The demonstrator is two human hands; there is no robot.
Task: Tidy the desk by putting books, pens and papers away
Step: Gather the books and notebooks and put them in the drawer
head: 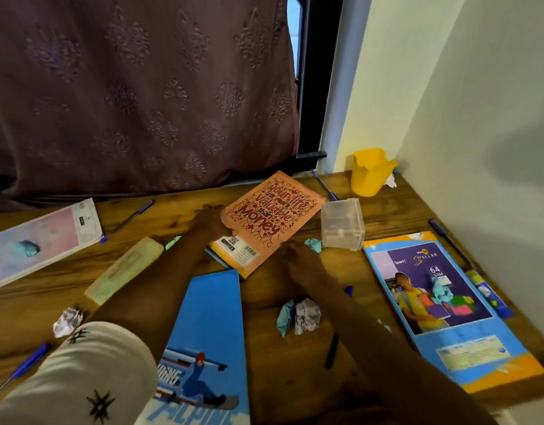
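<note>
Nearest, a blue snowboarder notebook (pixel 212 326) lies between the two forearms. A teal-and-white paper wad (pixel 298 315) and a black pen (pixel 331 351) lie beside the right forearm. A white paper ball (pixel 67 321) and a beige flat case (pixel 126 268) lie left of the left forearm.

The left hand (pixel 209 222) grips the left edge of the orange book (pixel 270 216), its fingers curled about it. The right hand (pixel 295 254) meets the book's near right corner with curled fingers, too blurred to tell whether they pinch. The book rests tilted on another book.

Just right of the right fingers lies a teal paper scrap (pixel 313 244), then a clear plastic box (pixel 343 223) close beside the book. Beyond the fingers, a blue pen (pixel 324 185) lies behind the book, and a yellow holder (pixel 372 171) stands in the corner.
</note>
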